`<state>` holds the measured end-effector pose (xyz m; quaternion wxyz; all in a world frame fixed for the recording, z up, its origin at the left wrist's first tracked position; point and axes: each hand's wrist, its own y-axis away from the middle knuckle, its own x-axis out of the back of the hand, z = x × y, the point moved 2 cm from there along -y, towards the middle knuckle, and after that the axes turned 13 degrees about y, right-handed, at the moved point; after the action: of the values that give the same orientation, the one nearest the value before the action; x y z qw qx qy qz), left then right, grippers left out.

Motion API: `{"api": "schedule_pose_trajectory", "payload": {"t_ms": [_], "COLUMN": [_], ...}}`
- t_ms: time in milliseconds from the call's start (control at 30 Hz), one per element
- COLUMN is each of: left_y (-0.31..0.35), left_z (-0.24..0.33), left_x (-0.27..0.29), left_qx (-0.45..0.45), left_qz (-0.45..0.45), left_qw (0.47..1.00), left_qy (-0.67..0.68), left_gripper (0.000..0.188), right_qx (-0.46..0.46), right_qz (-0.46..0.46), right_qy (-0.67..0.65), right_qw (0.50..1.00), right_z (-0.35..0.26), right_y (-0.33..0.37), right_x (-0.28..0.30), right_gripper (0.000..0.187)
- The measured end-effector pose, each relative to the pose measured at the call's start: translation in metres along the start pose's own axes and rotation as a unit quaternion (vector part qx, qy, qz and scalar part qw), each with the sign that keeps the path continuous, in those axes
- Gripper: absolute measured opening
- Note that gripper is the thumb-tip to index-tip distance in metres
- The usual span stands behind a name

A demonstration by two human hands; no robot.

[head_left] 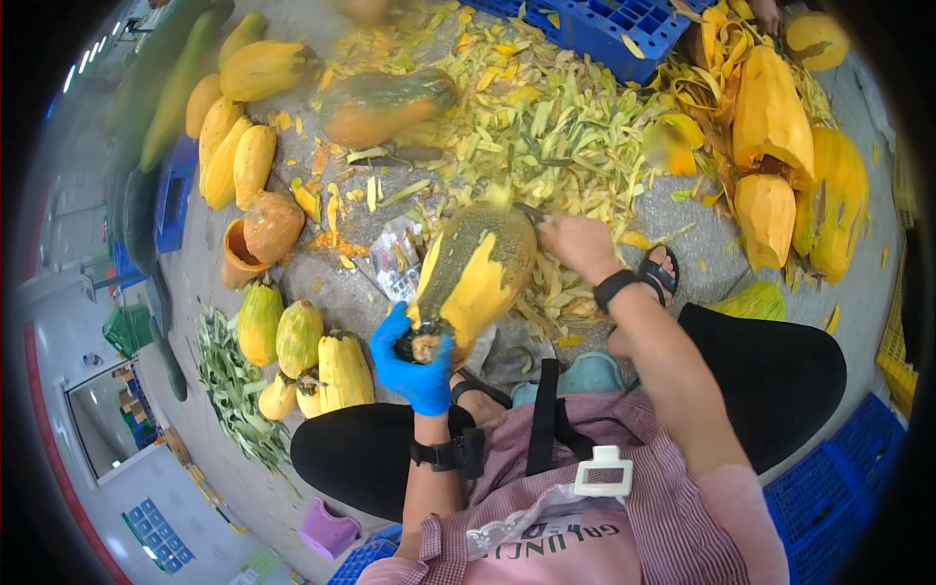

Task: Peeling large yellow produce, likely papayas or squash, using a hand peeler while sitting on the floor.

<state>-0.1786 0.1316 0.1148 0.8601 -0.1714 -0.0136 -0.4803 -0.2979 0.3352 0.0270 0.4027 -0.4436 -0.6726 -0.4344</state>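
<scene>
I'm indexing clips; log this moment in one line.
left hand: holds squash; right hand: holds dark tool; squash: partly peeled

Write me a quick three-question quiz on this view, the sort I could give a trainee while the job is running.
1. Multiple choice: what colour is the glove on the left hand? A) White B) Blue C) Red
2. True or false: the right hand is gloved too.
3. Fill in: the large squash in the left hand shows bright yellow patches beside dark ___ skin.

Key:
1. B, blue.
2. False; that hand is bare.
3. Green.
</scene>
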Motion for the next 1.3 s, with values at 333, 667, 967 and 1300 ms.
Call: {"api": "schedule_pose_trajectory", "payload": {"t_ms": [333, 667, 967, 1300], "left_y": [-0.001, 0.008, -0.003, -0.001], "left_z": [0.011, 0.015, 0.023, 0.025], "left_x": [-0.007, -0.006, -0.012, -0.018], "left_qx": [-0.121, -0.108, -0.138, -0.153], "left_qz": [-0.064, -0.070, -0.070, -0.077], "left_qw": [0.987, 0.982, 0.976, 0.976], "left_qy": [-0.082, -0.140, -0.151, -0.132], "left_gripper": [0.054, 0.053, 0.053, 0.050], "right_qx": [0.179, 0.080, 0.207, 0.139], "right_qz": [-0.099, 0.003, -0.127, 0.017], "right_qy": [-0.273, -0.031, -0.232, 0.018], "right_qw": [0.940, 0.996, 0.942, 0.990], "right_z": [-0.067, -0.021, -0.053, -0.025], "right_y": [0.066, 0.008, 0.044, -0.004], "right_x": [0.059, 0.015, 0.076, 0.030], "right_gripper": [0.023, 0.030, 0.028, 0.028]}}
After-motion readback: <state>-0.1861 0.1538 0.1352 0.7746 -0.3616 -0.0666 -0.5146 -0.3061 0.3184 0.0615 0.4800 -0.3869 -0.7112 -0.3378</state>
